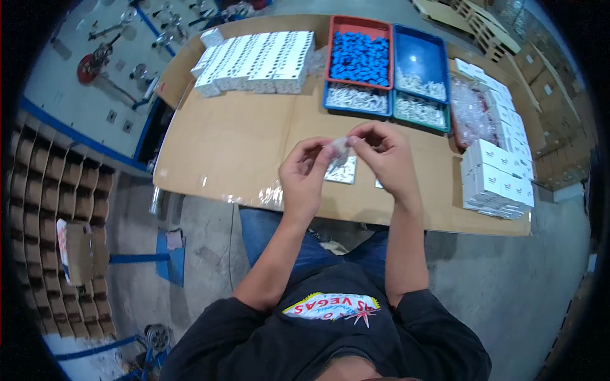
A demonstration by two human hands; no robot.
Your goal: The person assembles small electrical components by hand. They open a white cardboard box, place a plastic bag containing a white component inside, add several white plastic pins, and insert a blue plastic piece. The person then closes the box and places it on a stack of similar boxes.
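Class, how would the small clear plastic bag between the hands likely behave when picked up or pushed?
The clear plastic bag is probably floppy: its thin see-through film looks crumpled. It is likely light, since the left hand and right hand merely pinch it. Any contents are too blurred to tell.

We see even, moderate light, glare inside the large blue rectangular plastic tray (416, 47), glints along the brown cardboard-topped desk (235, 140), an indistinct clear plastic bag (341, 150), bent edges, black corners.
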